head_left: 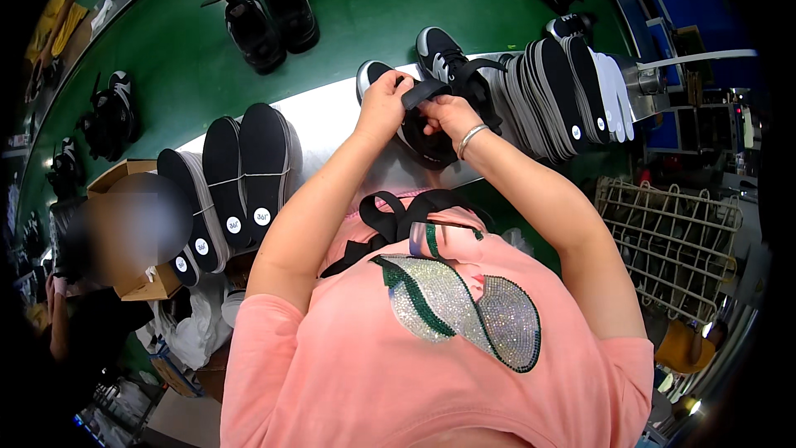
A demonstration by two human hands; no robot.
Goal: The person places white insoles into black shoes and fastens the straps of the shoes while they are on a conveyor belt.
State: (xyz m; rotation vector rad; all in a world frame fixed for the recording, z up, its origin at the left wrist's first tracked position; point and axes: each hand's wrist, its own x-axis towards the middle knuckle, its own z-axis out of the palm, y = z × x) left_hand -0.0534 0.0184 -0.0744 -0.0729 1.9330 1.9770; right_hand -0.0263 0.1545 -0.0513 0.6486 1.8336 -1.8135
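Looks like a mid-job moment to me. Using the row of insoles (539, 104) as the landmark, the black shoe (427, 149) being worked on sits to its left, on the silver surface (323, 120). Its black strap (424, 93) is up between the hands, so I'd call this shoe unfinished. The neighbouring shoe (444, 54), between it and the insole row, has its own loose band (479, 66) poking toward the insoles, so I'd guess that one isn't done either. Can't tell if either has an insole inside. Another pair of shoes (272, 21) is well left of the row, on the green surface (365, 0), bands sticking out too.

Hands: left hand (383, 108) is closed, thumb and fingers pinching the strap. Right hand (452, 119) is curled in, fingertips on the strap's near end, though they're partly hidden. Neither is spread open.
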